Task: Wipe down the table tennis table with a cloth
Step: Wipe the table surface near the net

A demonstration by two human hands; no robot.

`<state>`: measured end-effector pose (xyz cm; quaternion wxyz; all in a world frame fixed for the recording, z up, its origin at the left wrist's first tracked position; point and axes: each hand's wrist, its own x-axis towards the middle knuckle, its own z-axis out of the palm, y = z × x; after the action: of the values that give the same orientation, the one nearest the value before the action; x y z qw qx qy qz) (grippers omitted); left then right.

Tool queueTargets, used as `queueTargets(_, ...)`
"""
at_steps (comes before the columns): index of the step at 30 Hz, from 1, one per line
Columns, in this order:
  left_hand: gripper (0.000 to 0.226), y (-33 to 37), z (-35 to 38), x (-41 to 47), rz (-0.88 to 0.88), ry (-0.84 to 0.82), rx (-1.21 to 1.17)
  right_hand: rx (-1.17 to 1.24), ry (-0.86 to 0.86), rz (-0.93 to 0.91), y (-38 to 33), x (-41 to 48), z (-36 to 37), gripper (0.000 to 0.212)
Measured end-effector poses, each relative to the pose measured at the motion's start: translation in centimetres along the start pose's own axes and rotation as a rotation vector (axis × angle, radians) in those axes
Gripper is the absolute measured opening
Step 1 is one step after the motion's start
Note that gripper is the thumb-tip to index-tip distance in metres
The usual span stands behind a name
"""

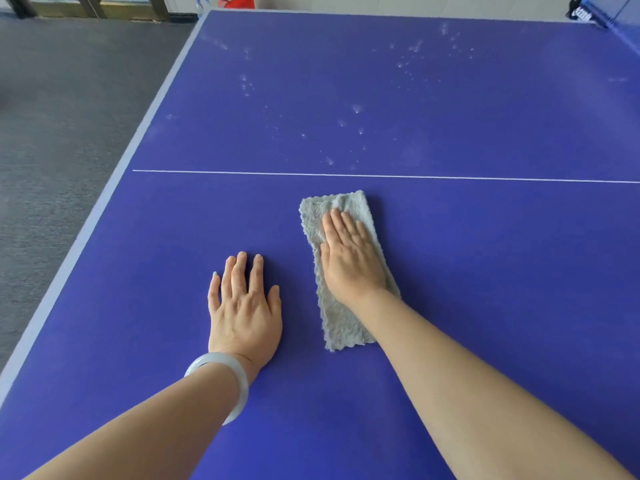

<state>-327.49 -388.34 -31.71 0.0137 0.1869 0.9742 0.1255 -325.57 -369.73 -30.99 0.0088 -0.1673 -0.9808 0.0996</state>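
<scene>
Pressing flat on the cloth (341, 327), the right hand (349, 258) lies palm down with fingers straight and close together, curled round nothing and only bearing on the fabric. The cloth is a grey folded strip just below centre of the frame, lying on the table (485, 271) a little short of the white line (450, 177). The left hand (244, 306), a pale bangle (225, 379) at its wrist, rests beside it to the left, fingers spread on the bare blue surface and holding nothing. Judged from how things lie, the job looks partly done at most: the lower half of the frame, on the near side of the line, shows even blue with no marks, while beyond the line pale specks (356, 109) are scattered across the upper middle and upper right, so that stretch seems to be left to wipe. Whether the specks are droplets or dust cannot be told. The table runs out of the frame at the right and bottom, so the state of those parts is unknown, and the underside of the cloth is hidden. A dark object (581, 13) at the upper right corner is too blurred to identify.
</scene>
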Motion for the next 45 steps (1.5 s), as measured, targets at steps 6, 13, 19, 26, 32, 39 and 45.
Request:
queueTargets(6,0.06,0.0,0.4,0.1,-0.001,0.001,0.004,-0.071,0.067,0.476,17.1,-4.7,-3.9,0.059)
queueTargets(13,0.06,-0.3,0.5,0.2,0.008,-0.01,0.017,0.072,0.089,0.41,1.6,-5.1,-1.0,0.065)
queueTargets(19,0.053,-0.6,0.1,0.1,0.03,-0.007,-0.022,0.064,0.003,-0.031,-2.7,-7.4,0.8,0.058)
queueTargets(26,0.044,-0.9,-0.8,-0.4,0.008,0.082,-0.326,-0.057,0.067,0.565,15.2,-17.0,-3.7,0.059)
queueTargets(32,0.049,-1.0,-1.2,-1.1,-0.023,0.097,-0.509,-0.024,0.077,0.558,3.2,-18.7,-0.8,0.066)
queueTargets(39,0.052,2.8,-0.1,-9.2,0.289,0.002,-0.278,0.031,0.002,-0.011,-1.9,-18.7,1.1,0.068)
queueTargets(45,0.055,3.9,1.2,-12.9,0.271,0.0,-0.062,-0.106,0.047,0.402,18.0,-23.6,-3.4,0.069)
